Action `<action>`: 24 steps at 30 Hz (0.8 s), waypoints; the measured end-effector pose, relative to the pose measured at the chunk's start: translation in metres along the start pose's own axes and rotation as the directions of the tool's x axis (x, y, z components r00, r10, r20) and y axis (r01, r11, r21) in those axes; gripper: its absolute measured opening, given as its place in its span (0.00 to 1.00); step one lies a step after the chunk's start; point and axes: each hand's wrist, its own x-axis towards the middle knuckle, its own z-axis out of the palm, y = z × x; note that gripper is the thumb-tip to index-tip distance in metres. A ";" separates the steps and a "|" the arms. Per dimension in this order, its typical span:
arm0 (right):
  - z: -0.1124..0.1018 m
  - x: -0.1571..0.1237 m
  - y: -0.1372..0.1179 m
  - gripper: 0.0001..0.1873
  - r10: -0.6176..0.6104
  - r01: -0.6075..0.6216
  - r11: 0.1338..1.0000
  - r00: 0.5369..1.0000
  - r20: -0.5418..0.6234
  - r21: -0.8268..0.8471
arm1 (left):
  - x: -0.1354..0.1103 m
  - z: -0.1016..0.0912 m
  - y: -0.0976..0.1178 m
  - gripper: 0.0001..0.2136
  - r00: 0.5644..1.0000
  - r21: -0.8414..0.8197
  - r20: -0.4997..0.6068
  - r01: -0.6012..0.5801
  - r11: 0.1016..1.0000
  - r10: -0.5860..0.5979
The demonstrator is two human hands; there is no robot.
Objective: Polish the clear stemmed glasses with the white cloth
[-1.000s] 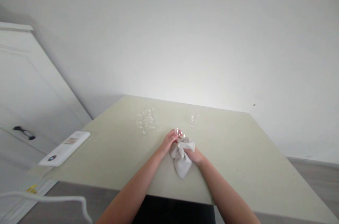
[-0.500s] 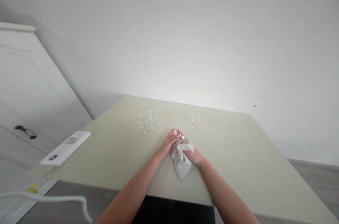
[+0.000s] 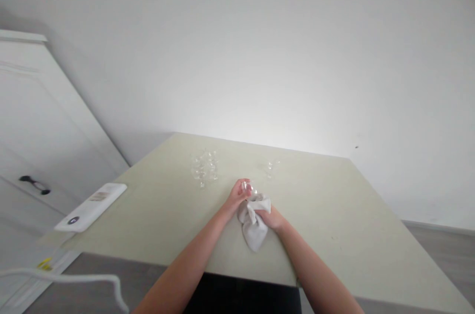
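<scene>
My left hand (image 3: 236, 195) is closed around a small clear glass (image 3: 250, 187), held a little above the table's middle. Bunched in my right hand (image 3: 272, 217) is a light grey cloth (image 3: 254, 227), its upper folds pressed against the glass and its lower end hanging toward me. The cloth covers most of my right fingers. Farther back and to the left, several clear glasses (image 3: 205, 165) stand close together. Another clear glass (image 3: 270, 169) is behind my hands, slightly to the right; its outline is faint.
The pale table (image 3: 334, 205) reaches back to a white wall. On its left edge lies a white flat device (image 3: 91, 207) with a round dark button. A white cabinet (image 3: 48, 121) stands at the left, and a white cable (image 3: 74, 278) crosses the lower left.
My left fingers have shifted slightly around the glass, which has tilted a little. The cloth stays against it in my right hand. The other glasses stand where they were.
</scene>
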 end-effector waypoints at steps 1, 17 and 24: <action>0.000 0.000 0.001 0.10 0.005 -0.005 1.000 1.000 -0.007 0.002 | -0.001 0.000 0.001 0.28 1.000 -0.025 0.010 0.020 0.999 -0.020; 0.000 0.000 -0.002 0.16 -0.062 0.061 0.998 0.997 -0.047 -0.035 | -0.002 0.000 -0.002 0.26 0.984 -0.123 0.138 0.130 0.984 -0.113; -0.002 0.001 -0.001 0.15 -0.056 0.056 0.995 0.998 0.013 -0.084 | -0.003 0.000 -0.006 0.25 0.993 -0.051 0.083 0.090 0.995 -0.086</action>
